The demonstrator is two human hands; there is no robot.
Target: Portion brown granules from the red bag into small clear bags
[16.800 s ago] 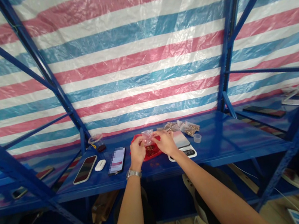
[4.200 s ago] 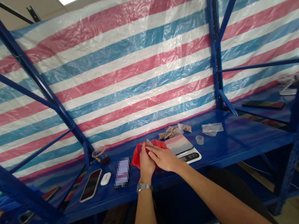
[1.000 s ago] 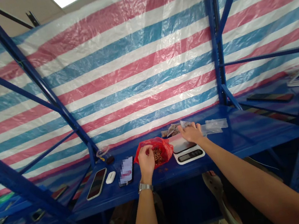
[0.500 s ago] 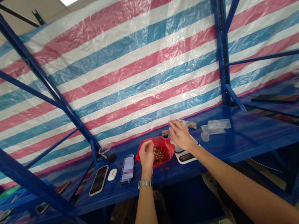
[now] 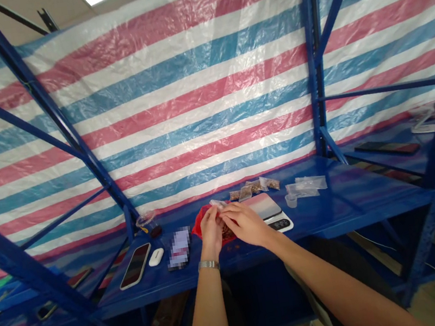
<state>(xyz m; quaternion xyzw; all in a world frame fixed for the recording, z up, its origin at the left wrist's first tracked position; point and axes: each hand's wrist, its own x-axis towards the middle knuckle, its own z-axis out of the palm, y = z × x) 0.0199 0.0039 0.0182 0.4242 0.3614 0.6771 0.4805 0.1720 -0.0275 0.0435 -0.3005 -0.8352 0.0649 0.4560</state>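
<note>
1. From my head camera, my left hand (image 5: 211, 234) and right hand (image 5: 244, 225) are close together near the front edge of the blue steel shelf (image 5: 334, 224). My left fingers are drawn in and seem to pinch a small clear bag (image 5: 218, 203), whose top pokes up above them. My right hand is partly closed and reaches across to meet them, but I can't tell if it has hold of the bag.
2. Under my hands, a red plastic bag (image 5: 201, 223) lies open on the shelf, with a heap of brown bits (image 5: 227, 232) showing inside, so a good amount looks left to deal with.
3. Just right of it sits a digital scale (image 5: 279, 224) with nothing on its plate. Near the back edge, three small bags of brown bits (image 5: 250, 189) lie in a row, and these look done. To their right are a small clear cup (image 5: 291, 201) and a few clear bags (image 5: 305, 184), which look unfilled.
4. Left of my hands lie a blurred phone (image 5: 179, 248), a white earbud case (image 5: 156, 257), a second phone (image 5: 135, 266) and a small glass cup (image 5: 148, 223).
5. I can't read any brand or label here, and the scale's display is too small and dark to read. My left wrist wears a metal watch (image 5: 208, 264).
</note>
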